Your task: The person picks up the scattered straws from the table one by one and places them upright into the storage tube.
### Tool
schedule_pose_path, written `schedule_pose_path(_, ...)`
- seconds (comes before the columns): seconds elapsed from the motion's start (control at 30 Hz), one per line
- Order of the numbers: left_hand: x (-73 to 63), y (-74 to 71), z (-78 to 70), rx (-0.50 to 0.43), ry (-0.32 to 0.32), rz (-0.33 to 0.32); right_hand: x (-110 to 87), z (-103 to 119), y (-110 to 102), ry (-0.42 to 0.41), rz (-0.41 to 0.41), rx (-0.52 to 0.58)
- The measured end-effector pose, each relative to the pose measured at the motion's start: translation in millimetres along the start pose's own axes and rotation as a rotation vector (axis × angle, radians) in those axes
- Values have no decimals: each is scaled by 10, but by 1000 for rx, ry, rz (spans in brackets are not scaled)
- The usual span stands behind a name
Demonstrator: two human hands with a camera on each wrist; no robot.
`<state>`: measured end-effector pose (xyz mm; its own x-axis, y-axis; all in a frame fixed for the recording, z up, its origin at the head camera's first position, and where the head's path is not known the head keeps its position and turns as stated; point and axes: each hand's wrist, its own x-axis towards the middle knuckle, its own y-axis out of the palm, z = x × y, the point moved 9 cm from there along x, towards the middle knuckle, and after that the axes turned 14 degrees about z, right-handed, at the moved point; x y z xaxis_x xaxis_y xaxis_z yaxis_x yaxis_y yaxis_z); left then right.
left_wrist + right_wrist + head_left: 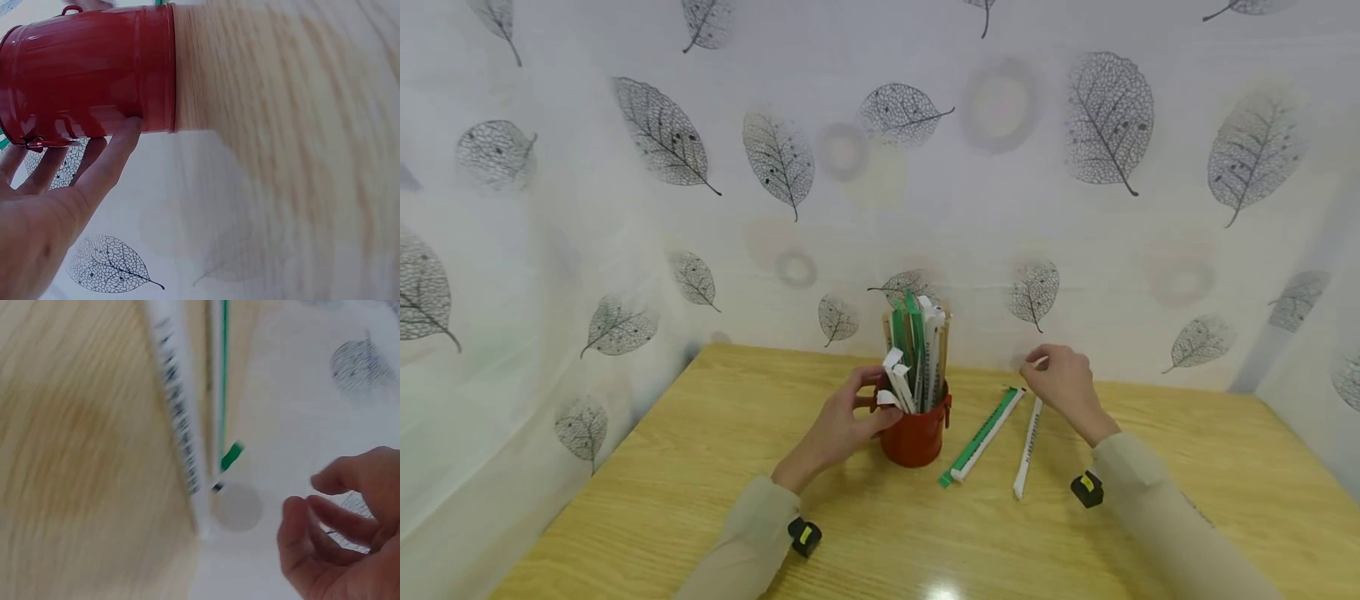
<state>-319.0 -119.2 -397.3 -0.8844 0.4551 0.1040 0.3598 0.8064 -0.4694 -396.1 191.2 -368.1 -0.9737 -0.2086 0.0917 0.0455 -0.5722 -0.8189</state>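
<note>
A small red metal bucket (913,442) stands upright on the table, packed with green and white paper-wrapped chopsticks (916,358). My left hand (842,421) grips its left side, thumb across the front and the other fingers round behind. Close up, the left wrist view shows the left fingers (109,159) against the bucket wall. To the bucket's right lie a green and a white wrapped stick (988,435) side by side, and a separate white wrapped stick (1028,450). Over that one's far end hovers my right hand (1063,385), fingers loosely bent, nothing between thumb and fingertips.
The wooden table (700,492) meets a pale cloth backdrop (925,200) printed with leaves at its back edge. More cloth hangs at the left and right sides. Small black wrist devices (805,537) sit by both sleeves.
</note>
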Motion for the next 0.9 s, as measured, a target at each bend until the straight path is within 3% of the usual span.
schedule_pose_path(0.2, -14, 15, -7, 2, 3, 4, 25, -413, 216, 181, 238, -71)
schedule_pose_path(0.33, -19, 17, -14, 2, 3, 3, 32, -499, 275, 225, 289, -68)
schedule_pose_path(0.73, -7, -2, -27, 14, 0, -13, 63, -536, 212, 164, 218, 12)
schedule_pose_path(0.9, -6, -7, -11, 5, -16, -7, 19, -488, 103, 112, 172, 180)
